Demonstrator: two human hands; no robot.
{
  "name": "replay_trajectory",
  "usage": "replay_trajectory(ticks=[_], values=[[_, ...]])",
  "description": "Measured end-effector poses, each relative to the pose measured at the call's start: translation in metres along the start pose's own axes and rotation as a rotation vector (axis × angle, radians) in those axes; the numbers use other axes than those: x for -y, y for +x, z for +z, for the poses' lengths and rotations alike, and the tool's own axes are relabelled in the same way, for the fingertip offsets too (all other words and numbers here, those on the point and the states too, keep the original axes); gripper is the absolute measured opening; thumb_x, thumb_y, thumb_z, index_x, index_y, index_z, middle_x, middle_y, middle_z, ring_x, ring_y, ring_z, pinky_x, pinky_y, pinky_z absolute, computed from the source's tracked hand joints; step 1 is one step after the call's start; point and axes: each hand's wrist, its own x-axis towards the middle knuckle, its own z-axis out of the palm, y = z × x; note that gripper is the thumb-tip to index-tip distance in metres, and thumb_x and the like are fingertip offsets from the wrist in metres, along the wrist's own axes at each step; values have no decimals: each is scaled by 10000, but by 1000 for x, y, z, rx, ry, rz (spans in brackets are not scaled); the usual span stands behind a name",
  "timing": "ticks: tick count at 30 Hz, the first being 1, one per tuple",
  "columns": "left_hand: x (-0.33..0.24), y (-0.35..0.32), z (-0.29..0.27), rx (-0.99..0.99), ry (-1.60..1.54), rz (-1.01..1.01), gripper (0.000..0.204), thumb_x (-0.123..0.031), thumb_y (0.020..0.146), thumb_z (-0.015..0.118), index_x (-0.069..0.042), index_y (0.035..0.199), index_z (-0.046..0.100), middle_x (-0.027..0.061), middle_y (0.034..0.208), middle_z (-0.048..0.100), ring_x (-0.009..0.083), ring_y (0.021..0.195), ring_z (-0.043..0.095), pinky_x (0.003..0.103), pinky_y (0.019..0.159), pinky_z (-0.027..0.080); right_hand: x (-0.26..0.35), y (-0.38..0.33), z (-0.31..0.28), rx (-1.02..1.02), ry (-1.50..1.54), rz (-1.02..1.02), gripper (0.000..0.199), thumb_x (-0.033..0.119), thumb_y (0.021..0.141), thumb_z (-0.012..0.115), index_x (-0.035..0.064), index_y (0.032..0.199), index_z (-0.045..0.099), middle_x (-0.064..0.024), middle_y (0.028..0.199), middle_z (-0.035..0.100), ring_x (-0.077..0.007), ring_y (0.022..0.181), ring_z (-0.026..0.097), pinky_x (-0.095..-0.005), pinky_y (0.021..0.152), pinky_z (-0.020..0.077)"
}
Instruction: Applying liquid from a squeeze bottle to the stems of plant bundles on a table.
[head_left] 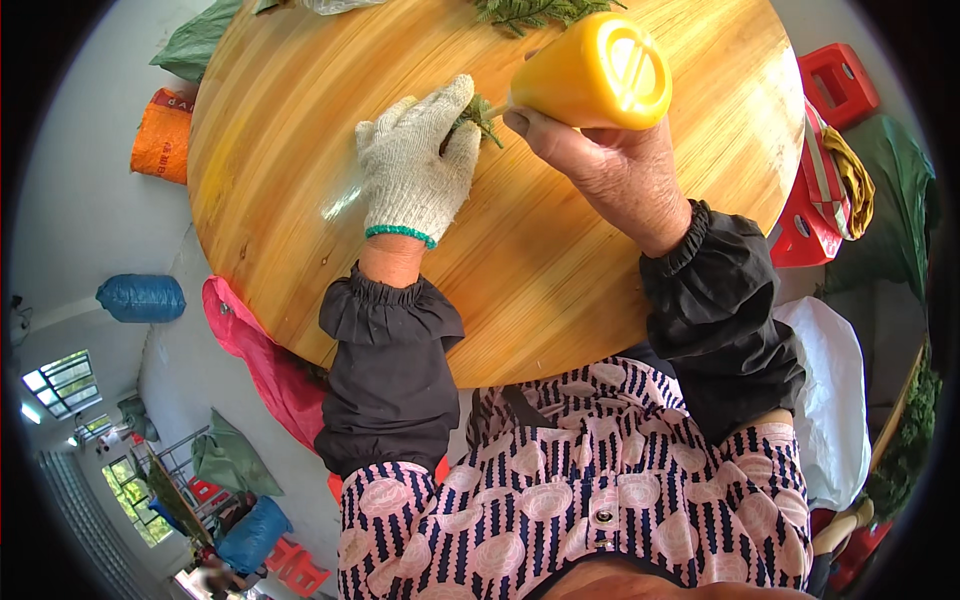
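Note:
My left hand point(418, 160), in a white knit glove with a green cuff, is closed on a small green sprig point(482, 117) over the round wooden table point(540, 290). Most of the sprig is hidden behind the glove; its leafy tip sticks out between thumb and forefinger. My bare right hand point(610, 170) grips a yellow squeeze bottle point(590, 75), tilted with its base toward me. The bottle's narrow nozzle points left, close to the sprig. Whether the two touch, I cannot tell.
More green fronds point(540, 12) lie at the table's far edge, near a clear plastic bag point(335, 4). Around the table are an orange sack point(160, 137), a pink bag point(265, 360), red stools point(838, 85) and a white sack point(825, 400).

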Motion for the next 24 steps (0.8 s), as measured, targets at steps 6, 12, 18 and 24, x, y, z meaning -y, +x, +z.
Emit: replay_trajectory(ticks=[6, 12, 18, 24], values=[[-2, 2, -3, 17, -9, -5, 380, -277, 940, 657, -194, 1309, 691, 32, 1238, 728, 325, 1178, 622, 466, 1053, 379, 3, 0, -4, 20, -23, 1, 235, 74, 834, 804, 13, 1038, 704, -34, 932, 725, -121, 837, 682, -291, 777, 562], [2, 4, -2, 3, -37, 20, 381, -264, 938, 652, -187, 1309, 692, 39, 1228, 730, 328, 1167, 627, 451, 1046, 387, 3, 0, -6, 24, -36, -32, 250, 99, 839, 801, 12, 1054, 705, -38, 928, 725, -123, 820, 681, -293, 759, 562], [3, 3, -2, -21, -39, 33, 380, -271, 934, 659, -181, 1300, 698, 42, 1214, 735, 317, 1143, 634, 444, 1041, 391, 14, 1, -9, 30, -78, 0, 255, 97, 836, 797, 4, 1057, 708, -28, 930, 725, -115, 816, 681, -291, 758, 563], [-5, 9, -5, -106, -180, 98, 318, -109, 890, 691, -24, 1195, 718, 203, 996, 736, 333, 854, 717, 395, 806, 574, 11, 0, -27, 31, -39, 94, 173, 76, 898, 742, 0, 1045, 691, -49, 961, 730, -142, 893, 704, -285, 778, 564]])
